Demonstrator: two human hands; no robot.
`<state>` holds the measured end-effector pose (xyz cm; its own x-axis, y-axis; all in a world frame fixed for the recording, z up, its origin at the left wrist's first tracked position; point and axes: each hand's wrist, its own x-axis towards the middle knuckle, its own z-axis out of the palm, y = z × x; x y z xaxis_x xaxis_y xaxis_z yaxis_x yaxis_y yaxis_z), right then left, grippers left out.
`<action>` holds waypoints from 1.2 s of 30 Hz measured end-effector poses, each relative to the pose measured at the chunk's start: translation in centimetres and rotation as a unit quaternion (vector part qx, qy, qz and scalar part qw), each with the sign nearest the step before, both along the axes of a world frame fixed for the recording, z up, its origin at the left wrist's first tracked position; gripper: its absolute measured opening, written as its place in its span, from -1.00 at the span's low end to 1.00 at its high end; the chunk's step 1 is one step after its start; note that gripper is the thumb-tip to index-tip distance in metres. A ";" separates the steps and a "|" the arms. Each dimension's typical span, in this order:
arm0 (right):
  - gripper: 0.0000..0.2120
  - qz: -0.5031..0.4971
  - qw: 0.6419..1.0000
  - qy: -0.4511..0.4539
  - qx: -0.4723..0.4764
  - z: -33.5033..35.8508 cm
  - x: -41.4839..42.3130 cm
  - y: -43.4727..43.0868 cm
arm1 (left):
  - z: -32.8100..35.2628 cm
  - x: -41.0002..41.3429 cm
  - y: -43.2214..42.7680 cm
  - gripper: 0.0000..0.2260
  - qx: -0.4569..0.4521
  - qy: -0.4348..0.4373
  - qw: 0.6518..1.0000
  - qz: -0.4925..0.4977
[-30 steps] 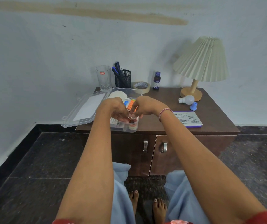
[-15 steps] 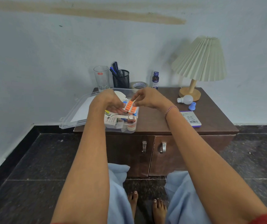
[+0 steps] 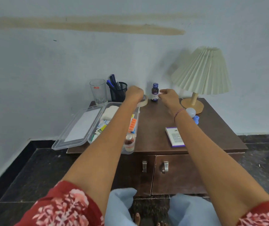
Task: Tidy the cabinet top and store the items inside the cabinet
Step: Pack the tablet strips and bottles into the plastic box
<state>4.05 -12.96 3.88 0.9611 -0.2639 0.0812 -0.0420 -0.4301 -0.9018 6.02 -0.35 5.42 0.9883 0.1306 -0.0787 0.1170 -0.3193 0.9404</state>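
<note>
Reaching across cabinet top (image 3: 153, 121): left hand (image 3: 134, 93) curled down over tape roll (image 3: 144, 101) at 12 o'clock, grip unclear; right hand (image 3: 169, 97) loosely spread, just beside small blue-capped bottle (image 3: 154, 92), at its 3 o'clock, not touching. Clear box (image 3: 122, 128) lay lid-open at 9 o'clock, booklet (image 3: 174, 137) at 4 o'clock.

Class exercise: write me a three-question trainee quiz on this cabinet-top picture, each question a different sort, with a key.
1. True or false: the clear plastic box has its lid shut.
2. Which item stands between the left hand and right hand? A) small dark bottle B) drinking glass C) lamp
3. Fill in: both cabinet doors are ____.

Key: 1 false; 2 A; 3 closed.
</note>
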 end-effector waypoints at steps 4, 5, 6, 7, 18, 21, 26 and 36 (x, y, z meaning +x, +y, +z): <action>-0.56 0.000 0.999 0.051 -0.013 -0.8 3.3 -0.7 | 0.3 3.7 -2.8 -0.78 -0.026 0.035 0.999 0.018; -0.55 -0.001 0.998 0.060 -0.015 -1.1 4.1 -0.8 | 0.4 4.3 -3.5 -0.75 -0.017 0.038 0.999 0.014; -0.54 0.001 0.998 0.067 -0.020 -1.3 4.9 -0.9 | 0.5 4.9 -4.2 -0.73 -0.004 0.036 0.999 0.011; -0.54 0.002 0.997 0.071 -0.026 -1.6 5.7 -0.9 | 0.6 5.3 -4.8 -0.72 0.006 0.036 0.999 0.002; -0.68 0.007 0.999 0.036 -0.017 -4.0 10.4 -0.1 | -2.6 10.3 -6.3 -0.91 0.051 0.042 0.998 -0.012; -0.74 -0.022 0.998 0.037 -0.041 -4.0 10.4 0.1 | -3.0 10.1 -6.4 -0.85 0.023 0.047 0.998 -0.021; -0.72 -0.033 0.994 0.055 -0.085 -4.3 10.9 0.3 | -2.6 10.5 -6.8 -0.74 0.088 0.043 0.995 0.014; -0.73 -0.026 0.997 0.060 -0.049 -5.0 12.2 -0.3 | -3.5 11.2 -7.0 -0.74 0.092 0.064 0.993 0.028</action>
<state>16.22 -13.21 -1.13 0.9506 -0.3104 -0.0051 -0.1712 -0.5102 -0.8429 17.21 -7.31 1.92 0.9623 0.2097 -0.1731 0.2549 -0.4745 0.8426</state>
